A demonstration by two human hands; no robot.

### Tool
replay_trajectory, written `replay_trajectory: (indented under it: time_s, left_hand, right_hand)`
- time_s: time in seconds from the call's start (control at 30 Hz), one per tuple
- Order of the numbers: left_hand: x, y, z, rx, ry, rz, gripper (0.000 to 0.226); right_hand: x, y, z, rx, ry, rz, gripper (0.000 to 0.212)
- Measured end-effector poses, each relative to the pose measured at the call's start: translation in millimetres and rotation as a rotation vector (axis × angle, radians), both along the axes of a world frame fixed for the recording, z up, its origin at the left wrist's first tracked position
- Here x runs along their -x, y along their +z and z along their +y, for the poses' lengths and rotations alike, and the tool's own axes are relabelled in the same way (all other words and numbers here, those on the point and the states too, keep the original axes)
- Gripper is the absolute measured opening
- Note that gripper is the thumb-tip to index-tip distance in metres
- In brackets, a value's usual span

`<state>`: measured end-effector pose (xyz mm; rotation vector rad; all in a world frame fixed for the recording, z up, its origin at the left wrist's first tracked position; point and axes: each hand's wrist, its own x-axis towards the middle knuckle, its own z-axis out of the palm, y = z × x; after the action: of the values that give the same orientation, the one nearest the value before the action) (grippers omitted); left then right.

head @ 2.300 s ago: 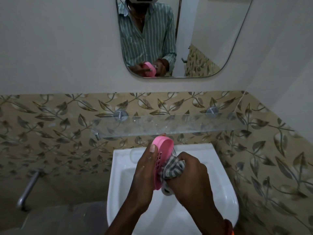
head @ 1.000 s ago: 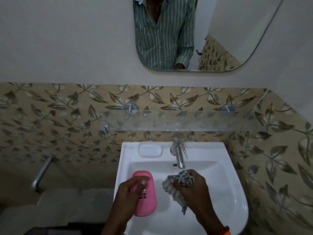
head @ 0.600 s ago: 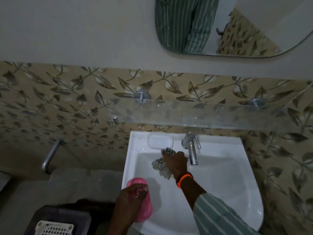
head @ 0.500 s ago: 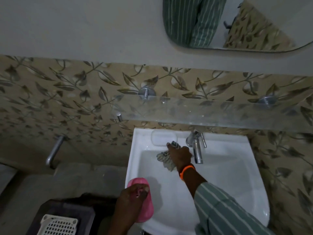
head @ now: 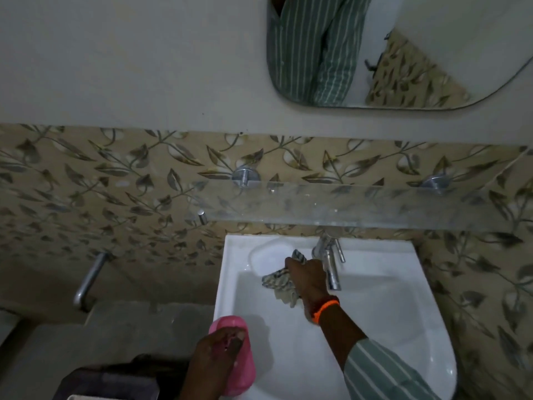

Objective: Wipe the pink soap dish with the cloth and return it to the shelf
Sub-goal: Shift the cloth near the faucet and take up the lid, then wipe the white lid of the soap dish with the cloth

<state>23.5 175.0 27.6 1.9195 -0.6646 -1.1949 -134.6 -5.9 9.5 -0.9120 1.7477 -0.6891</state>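
My left hand (head: 215,359) grips the pink soap dish (head: 240,370) low at the near left rim of the white sink (head: 375,327). Fingers cover much of the dish's top. My right hand (head: 307,277) reaches to the back of the sink beside the tap and is closed on the striped grey cloth (head: 278,282), which hangs crumpled over the basin's back edge. The glass shelf (head: 346,204) runs along the leaf-patterned tiles above the sink with nothing on it.
A chrome tap (head: 330,262) stands right beside my right hand. A moulded soap recess (head: 266,255) lies at the sink's back left. A metal pipe (head: 89,280) juts from the left wall. A mirror (head: 389,50) hangs above. A dark bin (head: 106,382) sits bottom left.
My right hand carried the cloth away from the dish to the back of the sink near the tap. My left hand lowered the dish to the sink's near left rim.
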Motion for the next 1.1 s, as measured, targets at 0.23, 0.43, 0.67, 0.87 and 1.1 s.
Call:
replay_trajectory:
  time_s: [0.23, 0.43, 0.67, 0.87, 1.1]
  left_hand:
    - [3.8, 23.5, -42.0, 0.053, 0.134, 0.394, 0.022]
    - [19.7, 60.6, -56.9, -0.062, -0.173, 0.875, 0.068]
    - [53.1, 78.6, -53.4, -0.148, -0.374, 0.895, 0.07]
    - [70.5, 68.0, -44.8, -0.104, -0.275, 0.981, 0.073]
    - [62.5, 70.7, -44.9, 0.038, -0.161, 1.056, 0.071]
  right_hand:
    - [47.3, 74.2, 66.5, 0.096, 0.257, -0.062, 0.028]
    - [77.4, 131.2, 105.4, 0.136, 0.453, 0.028, 0.023]
    - [94.3, 145.6, 114.2, 0.113, 0.452, 0.325, 0.053]
    - [90.0, 145.1, 115.5, 0.219, 0.404, 0.46, 0.049]
    - [105.4, 174.8, 127.2, 0.396, 0.221, -0.009, 0.022]
